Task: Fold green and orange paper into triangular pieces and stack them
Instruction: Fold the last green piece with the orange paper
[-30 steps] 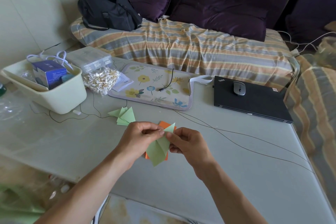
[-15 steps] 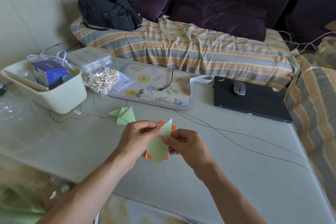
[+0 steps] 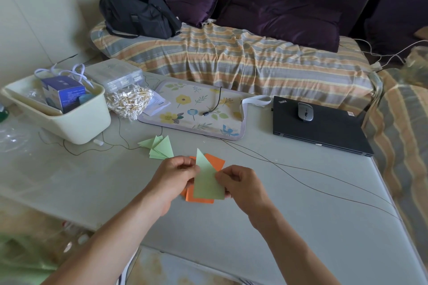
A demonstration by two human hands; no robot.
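Pale grey counter [image 3: 301, 227] in living room, striped-cover sofa [image 3: 231, 60] behind. Left hand [image 3: 173, 178] and right hand [image 3: 240, 183] hold green paper [image 3: 207, 180] above counter, fingers of each pinched on its side edges, point up. Orange paper [image 3: 215, 161] lies beneath on counter. Folded green triangles [image 3: 159, 147] piled just beyond left hand. Cream bin [image 3: 76, 122], floral mat [image 3: 196, 111], closed laptop [image 3: 324, 132] with mouse [image 3: 305, 111] line far edge; black bag [image 3: 139, 11] on sofa.

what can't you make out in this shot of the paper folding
Head view only:
- Orange paper: mostly hidden behind the green paper and both hands; sheet count unclear.
- Left hand fingertips: curled under.
- Folded green triangles: overlapping, count unclear.
- Blue box print: too small.
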